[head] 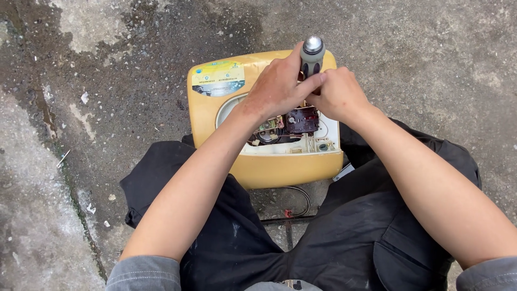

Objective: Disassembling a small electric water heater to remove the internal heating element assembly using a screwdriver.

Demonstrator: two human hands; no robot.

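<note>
The head camera looks down at a person sitting low over a wet concrete floor (pixel 134 81).

A yellow plastic appliance case (pixel 280 170) lies on the floor between the person's knees. It has a colourful sticker (pixel 218 78) near its far left corner. The case is open on top, like a box with no lid. Inside it there is a white tray part (pixel 318 141). In there sit a dark red block with small parts (pixel 302 119), some little metal bits (pixel 267 126) and thin wires. Some of the inside is hidden under the hands.

The left hand (pixel 277 89) is wrapped around the grey and black handle of a screwdriver (pixel 312 56). The handle has a shiny silver cap on top. It stands almost straight up over the far part of the case. The right hand (pixel 339 96) is closed just beside the left hand and touches it, low on the same handle. The tip of the tool is hidden behind the hands, so I cannot tell what it touches.

The person wears black trousers (pixel 344 237) and grey sleeves (pixel 142 272). A thin cable (pixel 301 202) curls on the floor just below the case, near a dark metal bar (pixel 285 221).
</note>
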